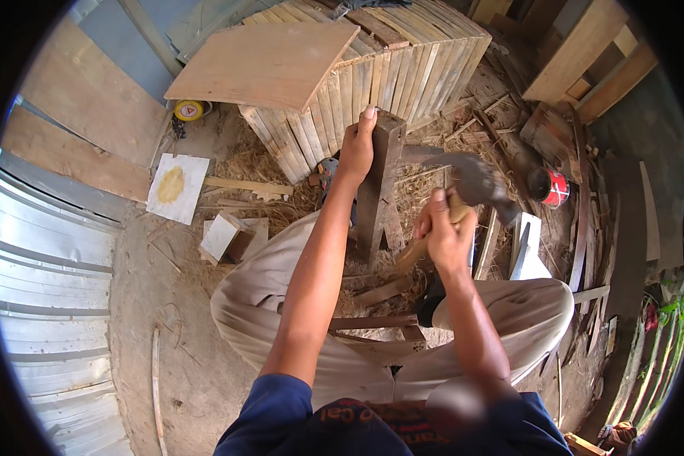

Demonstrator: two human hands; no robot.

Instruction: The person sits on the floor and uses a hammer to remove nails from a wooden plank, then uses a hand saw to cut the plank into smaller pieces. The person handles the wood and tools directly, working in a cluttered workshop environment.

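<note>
My left hand (357, 148) is wrapped round the upper part of a dark wooden piece (380, 182), its thumb lying along the top end. The piece stands tilted between my bent legs. Just right of it, my right hand (448, 232) grips a claw hammer (467, 176) by its pale wooden handle, close under the head. The dark metal head is slightly blurred, and its curved claw points left toward the wooden piece. Whether the claw touches the wood, I cannot tell. A thin light strut (391, 228) shows beside the piece's lower end.
Ahead stands a large stack of wooden slats (410, 72) with a plywood board (270, 61) on it. A red can (549, 187) lies to the right near a white angular piece (528, 249). Wood scraps and shavings litter the floor. Corrugated metal sheet (49, 327) lines the left.
</note>
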